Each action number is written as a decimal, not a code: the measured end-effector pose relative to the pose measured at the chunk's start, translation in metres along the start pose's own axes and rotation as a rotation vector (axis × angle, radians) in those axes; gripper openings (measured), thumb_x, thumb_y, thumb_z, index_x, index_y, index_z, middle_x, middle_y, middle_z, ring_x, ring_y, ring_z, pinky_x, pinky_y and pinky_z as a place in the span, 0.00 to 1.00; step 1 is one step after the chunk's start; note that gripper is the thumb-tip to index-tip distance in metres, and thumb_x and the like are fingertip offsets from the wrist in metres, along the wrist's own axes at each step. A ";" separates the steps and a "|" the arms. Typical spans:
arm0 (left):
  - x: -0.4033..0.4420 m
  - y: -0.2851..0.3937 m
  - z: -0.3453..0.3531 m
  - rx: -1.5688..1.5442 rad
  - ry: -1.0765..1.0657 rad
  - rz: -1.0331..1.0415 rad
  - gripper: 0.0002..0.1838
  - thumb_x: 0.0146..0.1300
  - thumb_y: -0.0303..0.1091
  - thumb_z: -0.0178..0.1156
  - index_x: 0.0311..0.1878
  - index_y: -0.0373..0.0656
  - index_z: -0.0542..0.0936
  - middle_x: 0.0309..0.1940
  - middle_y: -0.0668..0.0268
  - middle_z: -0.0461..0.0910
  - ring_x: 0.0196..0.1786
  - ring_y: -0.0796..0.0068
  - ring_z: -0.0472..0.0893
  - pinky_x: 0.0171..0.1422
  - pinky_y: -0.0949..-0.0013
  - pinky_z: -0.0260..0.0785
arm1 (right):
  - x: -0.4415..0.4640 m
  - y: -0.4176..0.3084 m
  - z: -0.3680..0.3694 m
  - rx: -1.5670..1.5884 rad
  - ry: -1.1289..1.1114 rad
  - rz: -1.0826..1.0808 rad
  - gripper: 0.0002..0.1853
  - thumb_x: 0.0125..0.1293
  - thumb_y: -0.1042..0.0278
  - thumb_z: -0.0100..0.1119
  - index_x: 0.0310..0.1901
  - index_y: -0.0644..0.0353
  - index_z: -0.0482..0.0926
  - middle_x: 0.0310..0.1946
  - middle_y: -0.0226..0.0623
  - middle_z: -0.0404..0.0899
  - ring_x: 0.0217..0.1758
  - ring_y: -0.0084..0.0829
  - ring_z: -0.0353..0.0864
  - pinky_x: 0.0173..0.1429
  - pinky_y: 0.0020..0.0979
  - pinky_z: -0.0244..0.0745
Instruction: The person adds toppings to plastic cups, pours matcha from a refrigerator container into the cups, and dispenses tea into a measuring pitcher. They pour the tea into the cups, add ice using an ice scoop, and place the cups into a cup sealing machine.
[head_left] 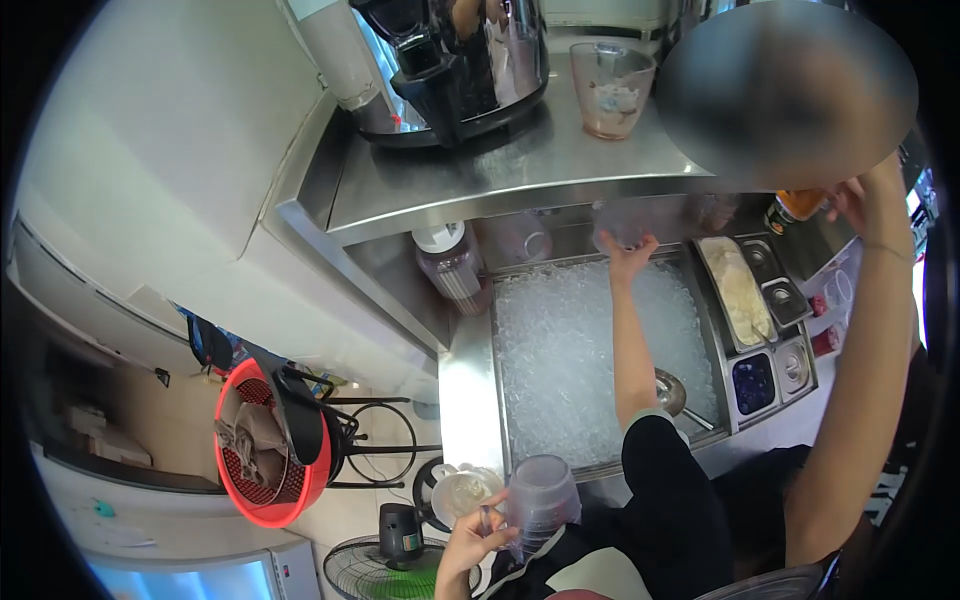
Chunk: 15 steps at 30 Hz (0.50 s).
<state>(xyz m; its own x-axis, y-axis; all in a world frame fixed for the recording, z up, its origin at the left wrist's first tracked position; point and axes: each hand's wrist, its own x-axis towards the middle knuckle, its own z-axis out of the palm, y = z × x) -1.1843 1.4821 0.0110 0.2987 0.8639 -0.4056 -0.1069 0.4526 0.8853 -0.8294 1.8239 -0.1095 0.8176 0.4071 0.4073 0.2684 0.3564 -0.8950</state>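
Reaching over the ice bin (560,350), my right hand (630,255) has its fingers round the lower part of a clear container (625,222) below the steel shelf. At the bottom, my left hand (475,540) is closed on stacked clear cups (543,495), beside a pale cup-like container (465,492). A metal scoop (671,392) lies on the ice, near my right forearm. Another clear container (525,238) stands at the back of the bin, next to a white-lidded jar (450,262).
A co-worker's arm (860,360) extends along the right side, its hand by an orange container (798,205). Food trays (752,384) border the ice. Above are a black machine (455,75) and a measuring cup (612,90). A red basket (228,440) and a fan (375,570) stand lower left.
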 end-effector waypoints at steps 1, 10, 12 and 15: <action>0.003 -0.004 0.000 0.006 0.011 -0.003 0.13 0.44 0.16 0.60 0.18 0.41 0.67 0.39 0.62 0.74 0.28 0.90 0.68 0.31 0.82 0.63 | -0.005 0.009 0.005 0.025 0.051 0.040 0.44 0.34 0.68 0.74 0.50 0.63 0.52 0.50 0.43 0.59 0.51 0.37 0.64 0.49 0.33 0.65; 0.002 -0.005 0.004 -0.005 0.055 -0.086 0.14 0.45 0.15 0.59 0.17 0.43 0.65 0.30 0.67 0.73 0.29 0.90 0.68 0.32 0.82 0.62 | -0.016 0.035 0.002 -0.153 0.079 -0.005 0.34 0.36 0.67 0.72 0.45 0.65 0.63 0.49 0.46 0.65 0.54 0.38 0.64 0.53 0.33 0.63; 0.002 -0.002 0.007 -0.021 0.041 -0.043 0.15 0.46 0.15 0.59 0.17 0.43 0.65 0.26 0.70 0.72 0.28 0.90 0.67 0.33 0.81 0.62 | -0.012 0.044 0.004 -0.394 0.010 -0.057 0.31 0.38 0.68 0.71 0.44 0.66 0.66 0.47 0.45 0.67 0.53 0.37 0.65 0.53 0.32 0.63; -0.007 -0.015 0.001 -0.026 -0.007 0.012 0.14 0.46 0.15 0.59 0.18 0.43 0.65 0.26 0.70 0.72 0.28 0.91 0.68 0.33 0.81 0.62 | -0.011 0.031 0.012 -0.405 0.000 -0.026 0.30 0.39 0.68 0.70 0.44 0.66 0.66 0.46 0.44 0.68 0.52 0.37 0.66 0.52 0.32 0.63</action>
<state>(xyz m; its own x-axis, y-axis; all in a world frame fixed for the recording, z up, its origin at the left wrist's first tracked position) -1.1839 1.4692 0.0002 0.3039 0.8679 -0.3930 -0.1349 0.4475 0.8840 -0.8364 1.8402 -0.1398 0.8079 0.4025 0.4305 0.4678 0.0064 -0.8838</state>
